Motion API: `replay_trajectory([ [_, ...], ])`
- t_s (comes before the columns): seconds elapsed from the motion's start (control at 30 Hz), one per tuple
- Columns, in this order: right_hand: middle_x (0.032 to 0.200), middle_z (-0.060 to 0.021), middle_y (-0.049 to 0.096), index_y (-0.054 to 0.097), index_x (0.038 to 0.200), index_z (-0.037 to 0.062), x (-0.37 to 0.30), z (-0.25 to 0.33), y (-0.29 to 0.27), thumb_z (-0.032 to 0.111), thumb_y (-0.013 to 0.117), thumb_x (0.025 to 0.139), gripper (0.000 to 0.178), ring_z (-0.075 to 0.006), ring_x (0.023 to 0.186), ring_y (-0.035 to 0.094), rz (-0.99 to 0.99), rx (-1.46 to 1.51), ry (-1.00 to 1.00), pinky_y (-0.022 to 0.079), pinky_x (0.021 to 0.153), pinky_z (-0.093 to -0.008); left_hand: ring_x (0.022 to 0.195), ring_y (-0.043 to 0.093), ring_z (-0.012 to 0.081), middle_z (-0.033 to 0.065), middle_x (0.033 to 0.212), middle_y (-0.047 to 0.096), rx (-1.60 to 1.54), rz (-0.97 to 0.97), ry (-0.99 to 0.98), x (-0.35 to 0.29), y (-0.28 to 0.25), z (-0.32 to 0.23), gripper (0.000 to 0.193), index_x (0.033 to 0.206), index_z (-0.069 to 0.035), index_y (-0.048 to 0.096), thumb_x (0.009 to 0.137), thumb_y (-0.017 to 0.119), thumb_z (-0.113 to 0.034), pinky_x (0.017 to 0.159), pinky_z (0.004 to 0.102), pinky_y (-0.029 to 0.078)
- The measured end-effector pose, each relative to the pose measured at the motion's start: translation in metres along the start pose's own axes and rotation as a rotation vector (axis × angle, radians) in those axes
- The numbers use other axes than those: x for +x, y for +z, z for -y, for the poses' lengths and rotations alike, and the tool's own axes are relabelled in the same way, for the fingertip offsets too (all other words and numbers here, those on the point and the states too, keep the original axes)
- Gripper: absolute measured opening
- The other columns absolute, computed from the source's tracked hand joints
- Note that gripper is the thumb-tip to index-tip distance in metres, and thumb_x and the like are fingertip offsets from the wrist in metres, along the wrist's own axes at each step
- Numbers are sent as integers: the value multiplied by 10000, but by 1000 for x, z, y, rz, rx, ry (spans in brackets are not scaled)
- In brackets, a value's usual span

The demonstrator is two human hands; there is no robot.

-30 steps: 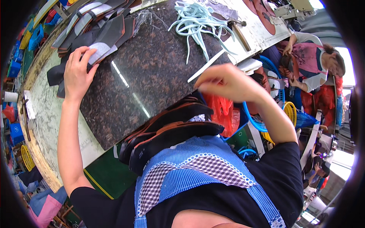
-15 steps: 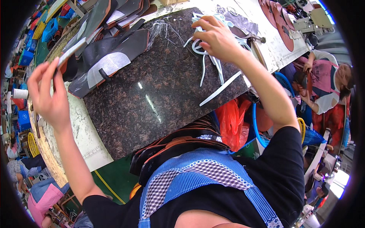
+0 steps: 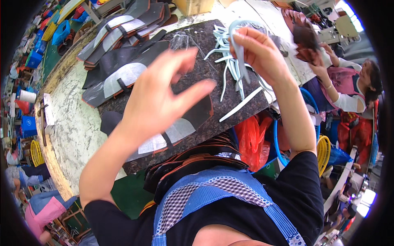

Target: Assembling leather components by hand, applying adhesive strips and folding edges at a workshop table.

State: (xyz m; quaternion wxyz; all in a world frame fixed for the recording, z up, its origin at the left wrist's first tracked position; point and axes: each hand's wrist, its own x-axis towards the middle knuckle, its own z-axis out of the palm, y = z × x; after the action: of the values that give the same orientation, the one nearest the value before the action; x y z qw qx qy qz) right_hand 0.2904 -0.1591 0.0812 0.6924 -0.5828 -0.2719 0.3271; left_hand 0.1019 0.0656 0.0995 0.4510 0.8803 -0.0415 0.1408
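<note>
My left hand (image 3: 154, 96), a little blurred, hovers over the dark speckled stone slab (image 3: 230, 108) with thumb and fingers apart and nothing in them. Below it a black leather piece (image 3: 199, 108) with a whitish patch and a short black strap lies on the slab's near left part, partly hidden by the hand and forearm. Between thumb and fingers my right hand (image 3: 264, 55) pinches a pale blue curved strip (image 3: 242, 61), held above the slab's far right part. A loose heap of similar pale strips (image 3: 232, 67) lies beside that hand. One straight white strip (image 3: 241, 103) rests near the slab's right edge.
Stacked black leather pieces (image 3: 123, 78) with whitish patches lie at the left. Dark pieces with orange edges (image 3: 193, 153) sit between my apron and the slab. A red plastic bag (image 3: 252, 141) hangs at right. Beyond, a person in a pink apron (image 3: 344, 82) handles brown pieces.
My left hand has come from the far left to over the slab. A black leather piece now lies there. My right hand has raised one pale strip from the heap.
</note>
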Motion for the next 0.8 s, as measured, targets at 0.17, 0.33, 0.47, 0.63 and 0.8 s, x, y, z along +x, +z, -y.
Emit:
replay_trajectory([
  [0.17,934,12,708,744,1026,8,-16,-3,42,248,727,1032,240,-61,852,632,-153,-463,-131,505,775,-237,955,658,88,2,1034,737,-445,178,-101,63,19,27,325,1212,-20,743,1008,786,-269,858,253,512],
  [0.33,981,-27,727,735,1040,11,-16,-13,12,173,662,1023,178,-81,882,663,-190,-186,-68,539,819,-249,897,667,60,14,983,769,-437,314,-272,58,15,42,237,1050,-33,786,1041,747,-267,828,238,510],
  [0.47,975,-51,739,701,1043,38,-13,-16,-31,187,661,1046,154,-116,833,700,-205,71,-29,581,820,-266,1002,747,127,81,1108,810,-546,267,-346,49,0,61,345,1151,-47,761,1101,636,-364,882,279,548],
  [0.63,986,-73,747,681,1082,47,-15,-38,-60,160,665,1055,118,-137,894,733,-284,143,-19,592,797,-259,1059,745,166,96,1161,789,-537,127,-362,45,-8,69,322,1170,-46,744,1126,593,-327,935,315,574],
  [0.8,1259,-198,747,635,1164,67,-14,-46,-40,179,571,1124,135,-215,1082,754,-194,228,-104,612,843,-285,1118,743,205,125,1180,776,-681,35,-351,43,0,64,269,1195,-50,703,1112,620,-292,961,328,577],
])
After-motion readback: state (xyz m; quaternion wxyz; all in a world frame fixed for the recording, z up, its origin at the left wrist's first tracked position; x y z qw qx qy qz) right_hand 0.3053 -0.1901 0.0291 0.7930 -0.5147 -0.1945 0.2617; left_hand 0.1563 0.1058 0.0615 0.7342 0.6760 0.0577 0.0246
